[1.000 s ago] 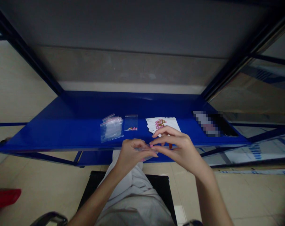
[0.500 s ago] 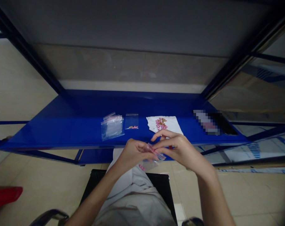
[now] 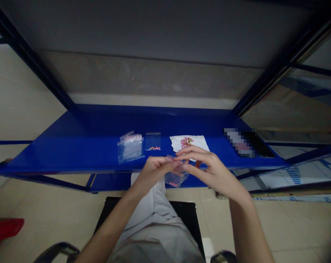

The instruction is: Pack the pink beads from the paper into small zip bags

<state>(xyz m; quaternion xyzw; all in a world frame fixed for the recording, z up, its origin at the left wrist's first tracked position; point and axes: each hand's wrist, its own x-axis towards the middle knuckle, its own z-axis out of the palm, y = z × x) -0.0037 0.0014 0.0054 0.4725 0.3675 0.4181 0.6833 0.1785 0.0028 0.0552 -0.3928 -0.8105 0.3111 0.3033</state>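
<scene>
The left hand and right hand are both gripping a small clear plastic zip bag by its top edge, pinching it closed-fingered just off the front of a blue metal shelf, beside a crumpled white paper sheet.

I'm getting a dim feed: soft glare along the blue shelf, bowed edges, dark corners, one pixelated patch.

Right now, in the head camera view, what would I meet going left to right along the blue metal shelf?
Stack of clear zip bags → small clear bag with pink and gold pieces → white paper with pink and gold pieces → pixelated dark object
</scene>
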